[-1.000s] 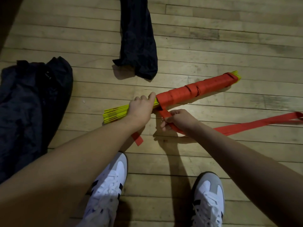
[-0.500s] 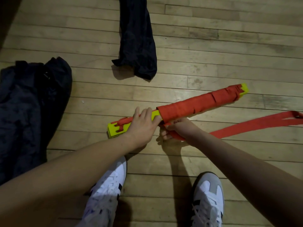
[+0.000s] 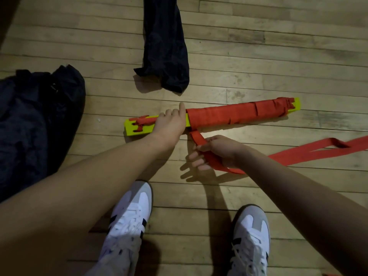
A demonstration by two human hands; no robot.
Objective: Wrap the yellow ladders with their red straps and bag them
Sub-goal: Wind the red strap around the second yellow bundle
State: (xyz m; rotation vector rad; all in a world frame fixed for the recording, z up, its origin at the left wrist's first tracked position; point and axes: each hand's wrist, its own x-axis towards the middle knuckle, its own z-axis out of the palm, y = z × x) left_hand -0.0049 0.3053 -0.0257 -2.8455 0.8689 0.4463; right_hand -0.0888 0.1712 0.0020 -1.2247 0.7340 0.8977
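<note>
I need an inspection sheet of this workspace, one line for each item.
Surface: wooden plank floor.
Job's things: yellow ladder bundle lies flat, mostly wrapped in red strap; loose strap tail trails right; dark narrow bag beyond it.
Clutter: large dark bag at left.
Hands: left hand rests on the bundle; right hand pinches the strap.
Cables: nothing seen.
Surroundings: two white shoes.

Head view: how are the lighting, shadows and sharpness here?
Head view: dim and warm; hard dark shadows fall toward the camera from the right hand and the red strap; the dark bag at left loses detail; floor boards bow from the wide lens; the yellow ladder bundle stays sharp.
</note>
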